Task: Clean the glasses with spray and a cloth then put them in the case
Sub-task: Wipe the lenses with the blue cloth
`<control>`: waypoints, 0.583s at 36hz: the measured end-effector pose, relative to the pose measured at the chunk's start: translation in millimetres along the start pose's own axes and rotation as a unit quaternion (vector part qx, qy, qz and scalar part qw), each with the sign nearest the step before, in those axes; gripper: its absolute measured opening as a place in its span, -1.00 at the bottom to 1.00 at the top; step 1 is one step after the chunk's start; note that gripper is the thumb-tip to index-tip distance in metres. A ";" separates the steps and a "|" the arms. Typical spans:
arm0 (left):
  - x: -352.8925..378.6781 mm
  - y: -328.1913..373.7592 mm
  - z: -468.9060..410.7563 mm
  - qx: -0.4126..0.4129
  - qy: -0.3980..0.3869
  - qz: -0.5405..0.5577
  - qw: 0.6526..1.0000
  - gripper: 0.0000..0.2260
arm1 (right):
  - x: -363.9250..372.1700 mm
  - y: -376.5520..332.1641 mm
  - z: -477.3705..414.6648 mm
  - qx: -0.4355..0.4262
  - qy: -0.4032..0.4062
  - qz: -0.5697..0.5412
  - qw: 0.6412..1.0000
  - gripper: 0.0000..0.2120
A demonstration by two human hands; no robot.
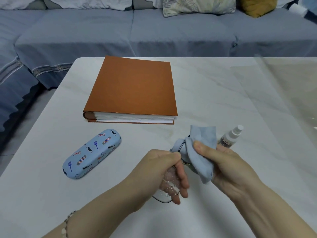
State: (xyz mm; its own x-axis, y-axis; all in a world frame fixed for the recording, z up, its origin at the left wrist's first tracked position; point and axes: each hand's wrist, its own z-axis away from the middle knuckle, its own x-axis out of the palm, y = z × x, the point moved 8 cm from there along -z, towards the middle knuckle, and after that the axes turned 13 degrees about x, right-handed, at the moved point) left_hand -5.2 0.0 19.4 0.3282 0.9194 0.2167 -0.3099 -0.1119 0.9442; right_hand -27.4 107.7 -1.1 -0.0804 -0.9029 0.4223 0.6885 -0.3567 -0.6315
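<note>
My left hand (164,170) grips the glasses (169,186) by the frame; the near lens is wet with spray droplets and shows below my fingers. My right hand (224,167) pinches a light blue cloth (197,152) wrapped over the far lens, which is hidden. The small white spray bottle (231,135) stands just behind my right hand. The shut light blue case (91,154) with barber prints lies on the table to the left of my hands.
An orange album (133,88) lies on the white marble table (240,100) behind the case. A blue-grey sofa (154,31) with cushions runs along the far side, and the table's left edge drops off near the case.
</note>
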 end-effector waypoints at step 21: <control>-19.4 24.2 -1.1 -0.096 -0.103 -0.129 0.982 -0.68 | 73.8 -57.0 6.6 -0.096 -0.107 0.650 0.746 -0.67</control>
State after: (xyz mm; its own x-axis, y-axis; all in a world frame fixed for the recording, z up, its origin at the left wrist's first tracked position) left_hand -20.1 -20.1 37.7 0.5845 0.8104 0.0412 -0.3499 0.2058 0.9139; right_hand -67.8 63.0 70.4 0.6965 -0.4645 -0.5469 -0.0326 0.7409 -0.6708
